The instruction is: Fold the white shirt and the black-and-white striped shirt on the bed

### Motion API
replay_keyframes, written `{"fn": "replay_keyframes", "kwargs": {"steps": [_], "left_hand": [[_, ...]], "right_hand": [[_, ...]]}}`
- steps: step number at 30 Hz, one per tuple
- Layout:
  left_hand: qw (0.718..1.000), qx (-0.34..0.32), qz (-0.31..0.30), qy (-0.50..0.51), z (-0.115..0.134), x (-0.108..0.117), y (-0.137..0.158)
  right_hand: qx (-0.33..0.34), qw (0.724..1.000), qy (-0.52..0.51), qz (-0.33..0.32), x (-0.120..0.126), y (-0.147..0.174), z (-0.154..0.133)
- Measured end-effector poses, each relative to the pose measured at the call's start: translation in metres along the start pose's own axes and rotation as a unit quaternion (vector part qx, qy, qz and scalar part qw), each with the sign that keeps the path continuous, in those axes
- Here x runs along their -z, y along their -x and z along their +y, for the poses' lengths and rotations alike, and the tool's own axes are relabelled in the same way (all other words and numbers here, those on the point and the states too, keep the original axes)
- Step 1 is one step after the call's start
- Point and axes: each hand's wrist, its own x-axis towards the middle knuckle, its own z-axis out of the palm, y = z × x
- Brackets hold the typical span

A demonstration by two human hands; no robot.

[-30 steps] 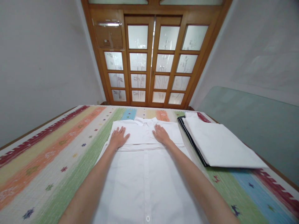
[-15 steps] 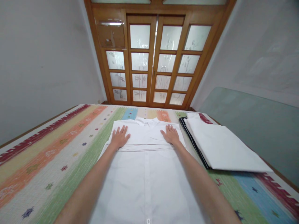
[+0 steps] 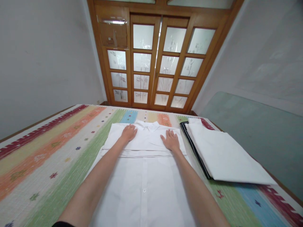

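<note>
A white button-up shirt [image 3: 132,179] lies spread in front of me, its collar [image 3: 147,125] pointing away. Across its chest runs a layered fold, with edges showing just below my hands. My left hand [image 3: 129,132] rests on the shirt left of the collar, fingers together and gently bent, palm down. On the right of the collar my right hand [image 3: 170,140] lies flat with its fingers spread. Neither hand grips the cloth. My forearms cover parts of the shirt's sides.
A striped, patterned cloth [image 3: 71,151] covers the table. To the right lies a stack of folded white cloth [image 3: 227,154] with a black edge [image 3: 195,151] along its left side. A pale green board [image 3: 255,126] stands against the right wall. Wooden glazed doors [image 3: 151,63] are behind.
My left hand has slid right toward the collar, and its fingers have drawn together. My right hand stays flat in nearly the same place on the shirt. The view has shifted slightly.
</note>
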Motion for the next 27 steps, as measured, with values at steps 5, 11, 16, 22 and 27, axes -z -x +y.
{"fn": "replay_keyframes", "kwargs": {"steps": [5, 11, 16, 22, 27], "left_hand": [[1.0, -0.018, 0.005, 0.0, -0.006, -0.009, -0.006], [1.0, -0.011, -0.028, -0.003, -0.012, -0.014, -0.012], [1.0, 0.005, -0.025, -0.005, -0.009, -0.011, -0.012], [0.998, 0.035, 0.053, -0.005, 0.003, 0.0, -0.019], [0.996, -0.062, 0.06, 0.009, -0.001, 0.013, -0.047]], "right_hand": [[0.0, 1.0, -0.001, 0.001, -0.004, -0.003, 0.001], [0.004, 1.0, -0.01, 0.007, -0.007, -0.004, 0.002], [0.002, 1.0, -0.016, 0.004, -0.007, -0.004, 0.002], [0.002, 1.0, -0.022, 0.004, -0.006, -0.004, 0.001], [0.002, 1.0, -0.026, 0.008, -0.007, -0.005, 0.001]]}}
